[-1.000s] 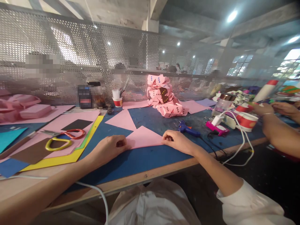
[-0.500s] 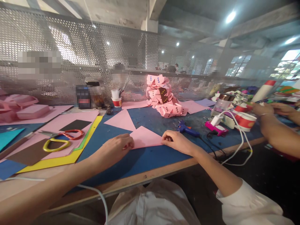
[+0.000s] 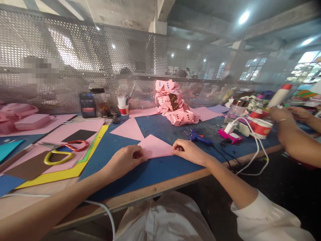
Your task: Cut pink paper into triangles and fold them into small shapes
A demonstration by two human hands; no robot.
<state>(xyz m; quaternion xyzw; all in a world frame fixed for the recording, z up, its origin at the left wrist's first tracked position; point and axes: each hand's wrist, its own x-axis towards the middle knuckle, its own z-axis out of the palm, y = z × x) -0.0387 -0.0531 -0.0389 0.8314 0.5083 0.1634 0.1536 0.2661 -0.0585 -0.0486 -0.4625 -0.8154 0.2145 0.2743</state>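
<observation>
A pink paper (image 3: 157, 146) with a pointed top lies on the blue table mat between my hands. My left hand (image 3: 129, 159) has its fingers curled and pinched at the paper's lower left edge. At the paper's right corner, my right hand (image 3: 185, 150) pinches with thumb and fingertips. Another pink sheet (image 3: 129, 129) lies just behind my left hand. Behind the papers stands a pile of folded pink paper pieces (image 3: 173, 103) with printed dots. A blue glue gun (image 3: 200, 138) rests behind my right hand.
Scissors (image 3: 59, 156) lie on coloured sheets (image 3: 90, 157) at the left. A red and white cup (image 3: 123, 109) stands at the back. On the right are a pink plug adapter (image 3: 230, 136), white cables, a jar (image 3: 235, 112), cups (image 3: 260, 127) and another person's hands (image 3: 282, 115).
My left hand has shifted slightly right along the paper's lower left edge, its fingers more curled. My right hand stays at the right corner. The view has moved slightly.
</observation>
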